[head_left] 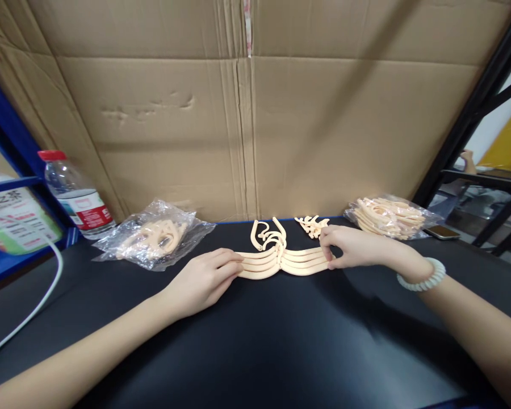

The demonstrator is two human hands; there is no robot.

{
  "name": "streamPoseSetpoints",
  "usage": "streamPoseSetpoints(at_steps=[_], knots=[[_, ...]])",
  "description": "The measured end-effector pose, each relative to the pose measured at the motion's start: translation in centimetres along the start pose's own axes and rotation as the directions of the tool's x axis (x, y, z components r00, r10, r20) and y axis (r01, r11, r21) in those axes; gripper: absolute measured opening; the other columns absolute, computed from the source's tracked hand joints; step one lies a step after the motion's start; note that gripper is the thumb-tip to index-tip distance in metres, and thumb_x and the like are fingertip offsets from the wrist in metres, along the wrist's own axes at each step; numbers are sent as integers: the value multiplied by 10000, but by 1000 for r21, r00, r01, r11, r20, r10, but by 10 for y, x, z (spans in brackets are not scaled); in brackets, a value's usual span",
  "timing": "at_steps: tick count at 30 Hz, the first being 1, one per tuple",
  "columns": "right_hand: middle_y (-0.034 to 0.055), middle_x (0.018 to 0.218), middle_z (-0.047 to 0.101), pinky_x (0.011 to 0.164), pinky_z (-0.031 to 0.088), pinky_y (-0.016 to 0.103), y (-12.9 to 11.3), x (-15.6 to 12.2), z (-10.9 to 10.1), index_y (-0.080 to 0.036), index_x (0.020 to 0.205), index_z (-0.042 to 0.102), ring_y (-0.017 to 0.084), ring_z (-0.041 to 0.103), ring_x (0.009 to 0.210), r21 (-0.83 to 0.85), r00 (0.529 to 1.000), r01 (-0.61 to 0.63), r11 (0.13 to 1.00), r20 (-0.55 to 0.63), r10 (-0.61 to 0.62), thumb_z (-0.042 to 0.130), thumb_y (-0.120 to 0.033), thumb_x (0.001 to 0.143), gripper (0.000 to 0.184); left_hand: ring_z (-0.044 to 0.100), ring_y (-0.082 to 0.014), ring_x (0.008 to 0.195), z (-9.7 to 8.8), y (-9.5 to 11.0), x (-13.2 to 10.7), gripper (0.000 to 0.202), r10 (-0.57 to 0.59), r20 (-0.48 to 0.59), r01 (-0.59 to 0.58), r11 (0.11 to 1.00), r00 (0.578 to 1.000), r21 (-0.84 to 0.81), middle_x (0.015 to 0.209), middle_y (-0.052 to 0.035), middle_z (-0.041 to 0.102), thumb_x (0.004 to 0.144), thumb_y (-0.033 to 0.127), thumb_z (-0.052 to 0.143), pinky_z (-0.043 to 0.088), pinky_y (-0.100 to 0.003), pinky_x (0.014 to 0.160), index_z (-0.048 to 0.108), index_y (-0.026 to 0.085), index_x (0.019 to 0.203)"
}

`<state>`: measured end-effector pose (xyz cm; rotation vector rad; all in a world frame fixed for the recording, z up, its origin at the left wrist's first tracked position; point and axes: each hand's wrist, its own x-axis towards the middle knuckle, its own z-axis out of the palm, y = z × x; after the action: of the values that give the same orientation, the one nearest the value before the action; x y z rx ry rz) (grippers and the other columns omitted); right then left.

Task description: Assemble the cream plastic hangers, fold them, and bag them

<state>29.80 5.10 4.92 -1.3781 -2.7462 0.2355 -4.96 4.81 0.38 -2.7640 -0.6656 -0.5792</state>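
Observation:
Several cream-coloured clothes hangers (302,262) lie nested together on the black tabletop, their curved hooks pointing toward the cardboard. My left hand (208,278) is closed over their left ends, the thumb partly hidden. At the right ends, my right hand (351,245) pinches with thumb and fingers. A separate cream hooked piece (255,234) lies just beyond the hooks. Small cream parts (311,226) sit in a loose cluster behind the right arms of the hangers, close to my right fingers.
A clear plastic bag of cream parts (153,238) lies at the left, another filled bag (385,217) at the back right beside a phone (443,232). A red-capped bottle (79,196) and white cable (51,284) are far left. Cardboard (153,125) walls the back.

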Motion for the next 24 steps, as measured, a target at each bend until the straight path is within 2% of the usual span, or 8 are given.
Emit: streamPoseSetpoints(at_steps=[7,10,13,16,18,24], knots=[[54,829,619,689,440,271,-2,0,-1,-153,717,626,179,578,746,-92,999,-38,995,-39,35,621,-76,715,77,614,-207,1090,7,-1,-2,246,-72,-34,69,995,997,-66,1186,-97,641,932,149,446,531,-333,924,626,176,1098],[91,897,641,680,477,294,-9,0,3,-125,890,630,203,603,763,-107,995,-67,992,-86,58,581,-105,768,133,605,-206,1120,8,-1,-2,263,-99,-38,96,993,994,-72,1222,-101,631,935,158,443,520,-344,961,610,172,1138],[196,1191,607,903,490,378,-21,2,14,-45,1226,543,284,600,1066,-96,992,-64,993,-117,52,513,-188,872,383,559,-219,1202,9,-1,-3,301,-104,-33,102,993,994,-50,1270,-99,614,943,159,431,489,-376,1015,584,175,1202],[265,1449,379,1101,347,463,-32,5,30,26,1413,352,342,370,1349,-127,994,-41,991,-106,28,441,-313,946,584,514,-228,1263,10,-3,-5,341,-104,-11,104,994,995,-22,1322,-89,590,956,165,410,467,-402,1045,555,181,1264],[266,1481,316,1128,305,489,-36,7,40,40,1428,328,347,297,1385,-138,997,-20,990,-79,9,390,-337,967,599,509,-231,1272,11,-4,-6,355,-116,9,116,993,993,-14,1336,-93,582,964,173,396,468,-404,1046,548,171,1285],[265,1439,386,1116,348,456,-32,8,46,47,1401,385,320,385,1342,-125,999,-15,992,-38,11,346,-209,953,517,530,-235,1254,14,-6,-6,374,-127,44,129,991,991,-37,1323,-89,597,960,176,400,479,-405,1038,558,181,1299]])
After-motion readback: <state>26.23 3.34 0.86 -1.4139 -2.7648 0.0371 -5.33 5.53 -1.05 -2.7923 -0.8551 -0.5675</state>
